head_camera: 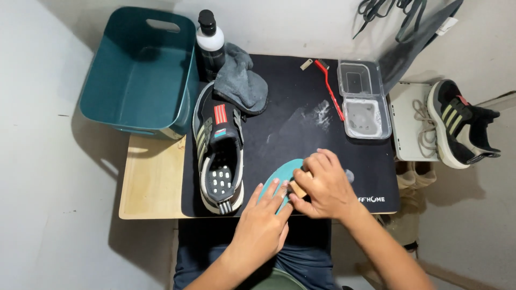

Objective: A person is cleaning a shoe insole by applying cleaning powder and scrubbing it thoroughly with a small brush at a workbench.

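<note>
The right hand [322,185] is curled closed around a small wooden-backed brush [299,188], of which only a tan edge shows below the knuckles. It presses the brush down onto a teal shoe insole [283,173] that lies flat on a black mat [301,91], near the mat's front edge. The left hand [263,223] grips nothing: its fingers are stretched out flat and rest on the near end of the insole, which looks like a way to pin it so it does not slide under the brush.

Just left of the insole, on the same mat, a black sneaker [217,150] with pale stripes stands upright, its opening facing up and its inner sole bed bare. A crumpled grey cloth [239,80] lies against the toe of that sneaker, and a bottle [209,43] with a black cap stands behind it at the mat's back corner.

Toward the back right of the mat lie a red-handled brush [330,88] and a clear plastic container [363,99] with its hinged lid open; one half holds a cloudy whitish liquid. A white foamy smear marks the mat between them and the insole.

The mat covers a low wooden table [150,177]. A teal plastic bin [140,70] sits at its left rear corner. To the right, well apart from the hands, a second matching sneaker [459,123] rests on a white stand beside loose laces.
</note>
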